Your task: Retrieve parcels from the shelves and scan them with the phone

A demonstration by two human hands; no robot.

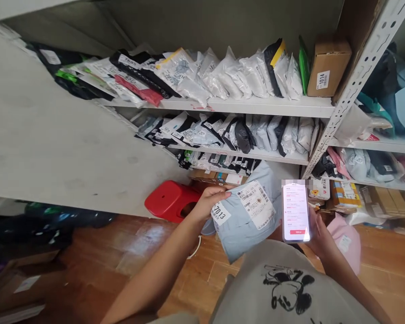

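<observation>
My left hand (pixel 213 198) grips the upper left edge of a pale blue mailing bag (pixel 234 238), its thumb lying on the front. A white shipping label (pixel 258 207) covers much of the bag, and a smaller sticker (pixel 220 214) reads 7013. In my right hand (pixel 319 231) is a smartphone (pixel 295 213), held upright with its lit screen facing me. The screen lists several entries above a red button, too small to read. The bag and the phone are side by side in front of my body, and the bag's right edge comes close to the phone.
White shelves (pixel 249 106) ahead hold rows of numbered parcels, with a cardboard box (pixel 328 67) marked 1014 at the top right. A perforated metal post (pixel 361 76) divides the shelving. A red plastic stool (pixel 170 201) and a pink bag (pixel 344 240) are on the wooden floor.
</observation>
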